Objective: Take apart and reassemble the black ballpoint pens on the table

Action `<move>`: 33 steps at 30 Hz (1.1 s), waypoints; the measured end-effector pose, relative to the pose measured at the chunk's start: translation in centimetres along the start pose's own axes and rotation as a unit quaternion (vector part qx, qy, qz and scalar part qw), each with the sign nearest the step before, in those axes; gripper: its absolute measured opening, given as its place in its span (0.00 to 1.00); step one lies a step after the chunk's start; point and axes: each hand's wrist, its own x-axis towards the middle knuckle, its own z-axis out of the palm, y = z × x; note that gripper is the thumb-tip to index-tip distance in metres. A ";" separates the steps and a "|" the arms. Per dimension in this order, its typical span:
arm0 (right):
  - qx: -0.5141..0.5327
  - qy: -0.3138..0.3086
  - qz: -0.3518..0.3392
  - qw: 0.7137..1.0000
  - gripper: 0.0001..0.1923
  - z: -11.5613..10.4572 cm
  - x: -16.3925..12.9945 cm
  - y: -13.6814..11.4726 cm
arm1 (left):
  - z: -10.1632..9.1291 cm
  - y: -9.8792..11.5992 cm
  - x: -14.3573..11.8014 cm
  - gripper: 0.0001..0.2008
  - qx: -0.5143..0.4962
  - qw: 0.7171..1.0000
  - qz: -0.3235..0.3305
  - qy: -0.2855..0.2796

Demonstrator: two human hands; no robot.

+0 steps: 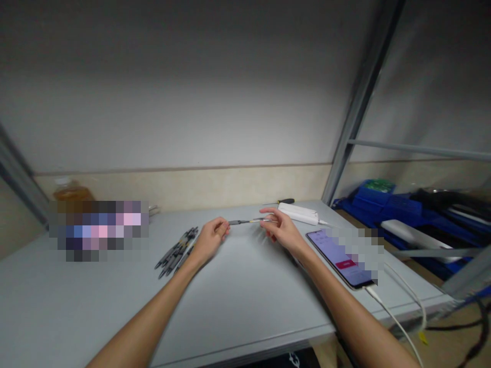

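Above the middle of the table, my left hand (pixel 213 236) is closed, its thumb and fingers pinching the grey barrel of a pen (pixel 237 222) that points right. My right hand (pixel 282 228) faces it, thumb and fingers pinching a thin silvery piece (pixel 270 220) lined up with the pen. A slim yellowish bit shows between the two; whether they are joined I cannot tell. Left of my left hand lies a loose pile of grey and black pens (pixel 178 250), partly covered by my forearm.
Behind my right hand lie a white power strip (pixel 299 213) and a dark-handled screwdriver (pixel 286 201). A phone (pixel 337 258) with a white cable (pixel 389 314) rests right of my forearm. A bottle (pixel 72 191) stands back left beside a blurred patch. Blue bins (pixel 368 199) sit beyond the metal frame.
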 end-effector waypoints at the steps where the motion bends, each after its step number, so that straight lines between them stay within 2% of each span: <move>1: -0.006 -0.009 0.002 1.000 0.20 0.0 0.0 0.0 | 0.0 0.0 0.0 0.15 -0.003 1.000 -0.001 0.000; 4: -0.032 -0.021 0.013 0.999 0.16 -0.1 0.0 0.2 | 0.2 0.2 -0.2 0.16 -0.013 1.000 -0.002 -0.003; 8: -0.065 -0.026 0.045 0.996 0.26 0.0 0.2 0.3 | 0.4 0.4 -0.2 0.15 -0.022 1.000 0.000 -0.010; 10: -0.051 -0.016 0.047 0.997 0.27 0.0 0.2 0.3 | 0.4 0.4 -0.2 0.15 -0.024 1.000 0.002 -0.008; 13: -0.003 0.009 0.012 1.000 0.22 0.0 0.1 0.0 | 0.3 0.2 -0.1 0.15 -0.018 1.000 0.002 -0.003; 18: -0.023 -0.016 0.005 1.000 0.16 -0.1 -0.1 -0.2 | 0.1 0.0 -0.1 0.15 -0.017 1.000 0.003 -0.004; 27: -0.103 -0.007 0.041 0.994 0.30 -0.1 0.3 0.5 | 0.2 0.1 -0.1 0.15 -0.020 1.000 0.002 -0.012; 30: -0.068 0.011 0.006 0.998 0.23 -0.1 0.3 0.5 | 0.2 0.0 0.0 0.16 -0.026 1.000 0.000 -0.005; 33: -0.054 0.001 -0.023 0.998 0.22 -0.2 0.2 0.4 | 0.1 -0.1 0.1 0.16 -0.030 1.000 -0.001 0.001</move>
